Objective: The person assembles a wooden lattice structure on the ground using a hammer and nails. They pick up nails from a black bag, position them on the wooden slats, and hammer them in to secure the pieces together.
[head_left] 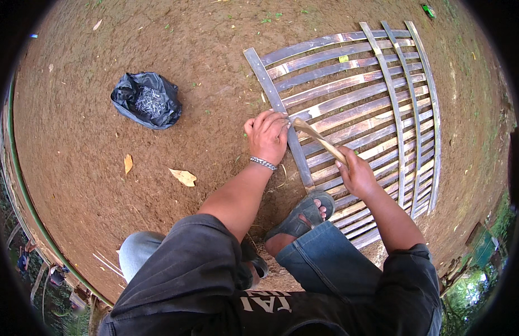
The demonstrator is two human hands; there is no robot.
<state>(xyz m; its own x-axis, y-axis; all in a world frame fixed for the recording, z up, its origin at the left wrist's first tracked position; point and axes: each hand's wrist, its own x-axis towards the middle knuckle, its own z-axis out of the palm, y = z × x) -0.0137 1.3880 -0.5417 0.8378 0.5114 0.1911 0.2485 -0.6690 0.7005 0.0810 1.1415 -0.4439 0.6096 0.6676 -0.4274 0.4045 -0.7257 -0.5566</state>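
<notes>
Two hands work over a slatted bamboo panel (354,106) lying flat on the dirt at two o'clock. The left hand (267,136) presses curled fingers on the panel's near cross strip (276,101). The right hand (357,173) is clenched round a wooden handle (321,140), its tip beside the left fingers. A black bag of nails (147,99) sits at ten o'clock.

There's 1 package out here: a crumpled black plastic bag (147,99) lying open on the bare dirt, well off to the left of the left hand (267,136). Its mouth gapes upward, showing a heap of small grey metal pieces inside.
</notes>
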